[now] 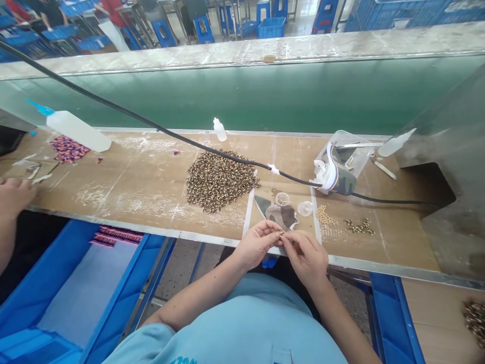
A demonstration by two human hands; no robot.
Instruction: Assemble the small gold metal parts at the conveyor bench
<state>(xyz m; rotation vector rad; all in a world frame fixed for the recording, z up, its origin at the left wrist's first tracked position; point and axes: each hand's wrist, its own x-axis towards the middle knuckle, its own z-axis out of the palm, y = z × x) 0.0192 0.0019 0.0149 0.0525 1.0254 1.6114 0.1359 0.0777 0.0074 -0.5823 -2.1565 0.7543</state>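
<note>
My left hand (258, 244) and my right hand (307, 257) meet at the bench's front edge, fingertips pinched together around a tiny gold and dark piece (282, 233). Which fingers bear it is hard to tell, as both hands touch it. Just beyond them lies a camouflage cloth (278, 215), with a small clear round dish (282, 199) at its far side and another clear dish (305, 208) to its right. A large heap of small gold and brown pieces (220, 181) sits to the left. Small tan beads (324, 216) and a few gold-brown pieces (359, 226) are on the right.
A black cable (151, 124) crosses above the bench. Beyond the heap stands a small white bottle (220, 130). A clear container (343, 159) is at right. At left are a large bottle (79, 131), a blue bin (125, 280) and another person's hand (15, 196).
</note>
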